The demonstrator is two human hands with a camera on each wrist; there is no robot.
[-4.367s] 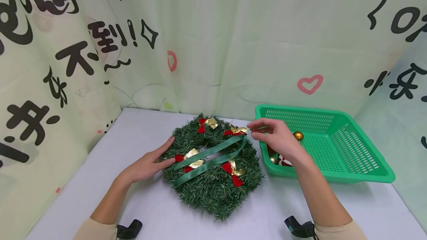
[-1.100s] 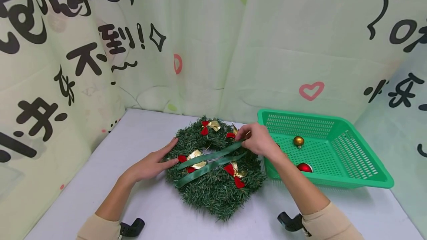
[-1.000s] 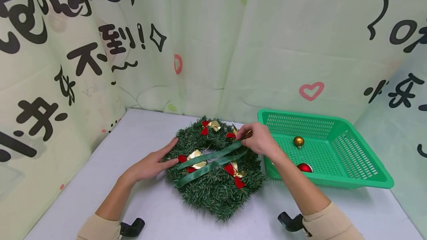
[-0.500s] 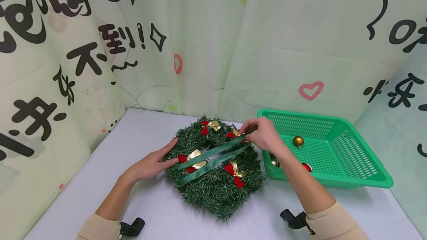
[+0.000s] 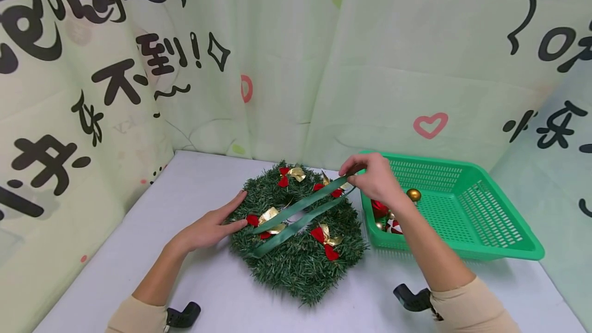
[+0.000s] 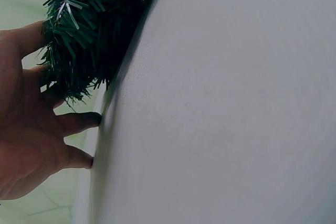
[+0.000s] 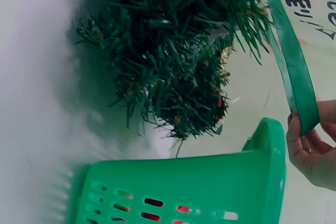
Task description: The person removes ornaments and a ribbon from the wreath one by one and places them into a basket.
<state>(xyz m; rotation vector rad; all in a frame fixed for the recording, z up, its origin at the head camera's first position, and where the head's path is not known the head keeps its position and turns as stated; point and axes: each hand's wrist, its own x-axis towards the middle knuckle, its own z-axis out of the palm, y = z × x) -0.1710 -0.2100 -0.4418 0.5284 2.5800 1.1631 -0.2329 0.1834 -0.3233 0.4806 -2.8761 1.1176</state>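
A green artificial wreath lies on the white table, carrying several red and gold bows. Across its top runs a dark green ribbon in two strands. My right hand pinches the ribbon's bend above the wreath's right side; the right wrist view shows the ribbon between thumb and fingers. On the wreath's left edge rests my left hand, fingers spread and fairly straight. In the left wrist view some fingers of the left hand touch the wreath, others the table.
A green plastic basket stands right of the wreath. Inside it are a gold ball, a red item and other small ornaments partly behind my right arm. A printed curtain hangs behind and at both sides of the table.
My right hand has taken hold of the ribbon's bend and drawn it up and to the right, lifting the strands off the wreath. My left hand stays on the wreath's edge.
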